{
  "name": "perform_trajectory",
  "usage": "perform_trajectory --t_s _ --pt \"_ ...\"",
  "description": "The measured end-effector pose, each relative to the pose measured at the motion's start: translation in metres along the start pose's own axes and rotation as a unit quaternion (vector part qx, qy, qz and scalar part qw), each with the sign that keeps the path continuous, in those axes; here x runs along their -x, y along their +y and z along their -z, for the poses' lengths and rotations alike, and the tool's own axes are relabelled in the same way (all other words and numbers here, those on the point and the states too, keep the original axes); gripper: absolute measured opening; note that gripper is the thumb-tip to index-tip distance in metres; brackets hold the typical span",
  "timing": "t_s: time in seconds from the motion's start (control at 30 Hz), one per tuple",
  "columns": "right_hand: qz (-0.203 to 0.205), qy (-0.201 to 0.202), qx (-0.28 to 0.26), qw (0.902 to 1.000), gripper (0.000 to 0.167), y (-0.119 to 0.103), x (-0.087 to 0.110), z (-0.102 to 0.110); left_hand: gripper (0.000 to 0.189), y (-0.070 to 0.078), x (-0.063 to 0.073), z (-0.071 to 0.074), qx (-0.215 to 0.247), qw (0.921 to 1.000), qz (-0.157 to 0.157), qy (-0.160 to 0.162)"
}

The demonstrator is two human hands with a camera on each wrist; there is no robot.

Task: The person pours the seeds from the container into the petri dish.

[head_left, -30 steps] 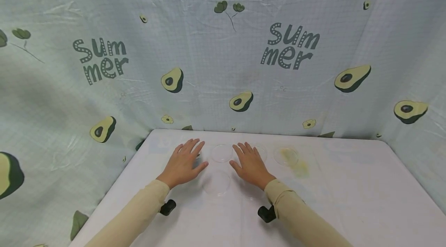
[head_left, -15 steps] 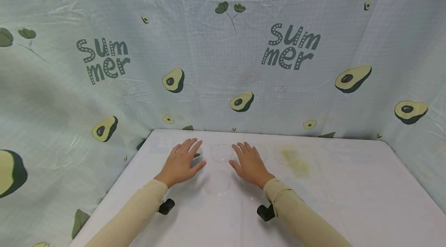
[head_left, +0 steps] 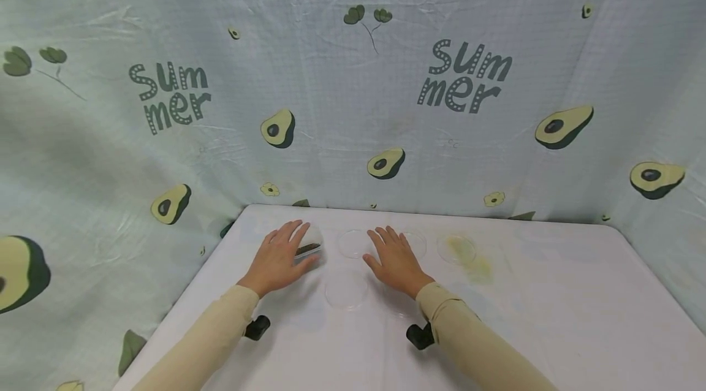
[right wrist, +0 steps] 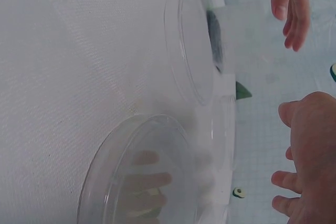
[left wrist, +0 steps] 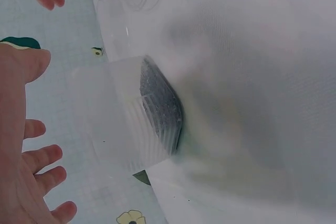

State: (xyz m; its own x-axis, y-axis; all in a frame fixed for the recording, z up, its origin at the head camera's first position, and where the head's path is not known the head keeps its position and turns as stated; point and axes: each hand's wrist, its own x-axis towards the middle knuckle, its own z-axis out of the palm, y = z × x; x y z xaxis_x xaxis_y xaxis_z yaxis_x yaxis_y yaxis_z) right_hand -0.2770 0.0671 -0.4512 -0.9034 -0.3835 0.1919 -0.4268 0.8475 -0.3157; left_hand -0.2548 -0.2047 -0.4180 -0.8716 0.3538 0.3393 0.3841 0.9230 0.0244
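My left hand point(head_left: 277, 259) is held over the back left of the white table, fingers straight and spread, nothing in its grasp. Partly behind its fingers stands a clear plastic container point(head_left: 311, 236). In the left wrist view the container point(left wrist: 105, 119) shows ribbed walls and a layer of dark, grainy material point(left wrist: 160, 103) at its bottom. My right hand point(head_left: 395, 261) hovers palm down, with relaxed fingers, over clear round dishes. One shallow lidded-looking dish point(right wrist: 152, 166) lies below it, reflecting the fingers. Another round dish point(right wrist: 194, 48) sits farther toward the container.
Several clear round dishes stand on the table point(head_left: 551, 293), among them one at the back point(head_left: 353, 244), one in front point(head_left: 345, 291) and one at right point(head_left: 456, 249) near a yellowish patch point(head_left: 478, 268). A printed curtain point(head_left: 331, 72) closes off the back and sides.
My left hand has drifted left, so more of the clear container with dark contents shows beside it. My right hand is nearly still. The head view has shifted slightly.
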Motion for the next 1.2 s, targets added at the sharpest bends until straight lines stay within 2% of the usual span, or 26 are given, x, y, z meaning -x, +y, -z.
perform_trajectory --t_s 0.57,0.8,1.0,1.2 --pt "0.002 0.006 -0.016 0.9999 0.058 0.003 -0.003 -0.004 0.076 -0.014 -0.003 -0.008 0.055 0.9978 0.03 -0.02" --pt "-0.001 0.007 -0.02 0.9998 0.059 0.002 -0.003 -0.005 0.074 -0.018 -0.004 -0.012 0.052 0.9979 0.031 -0.024" --pt "-0.005 0.009 -0.031 0.9995 0.059 0.003 -0.004 -0.007 0.073 -0.022 -0.006 -0.018 0.049 0.9974 0.036 -0.039" --pt "-0.003 0.01 -0.042 0.9991 0.058 0.004 -0.005 -0.007 0.071 -0.023 -0.008 -0.022 0.065 0.9958 0.041 -0.05"
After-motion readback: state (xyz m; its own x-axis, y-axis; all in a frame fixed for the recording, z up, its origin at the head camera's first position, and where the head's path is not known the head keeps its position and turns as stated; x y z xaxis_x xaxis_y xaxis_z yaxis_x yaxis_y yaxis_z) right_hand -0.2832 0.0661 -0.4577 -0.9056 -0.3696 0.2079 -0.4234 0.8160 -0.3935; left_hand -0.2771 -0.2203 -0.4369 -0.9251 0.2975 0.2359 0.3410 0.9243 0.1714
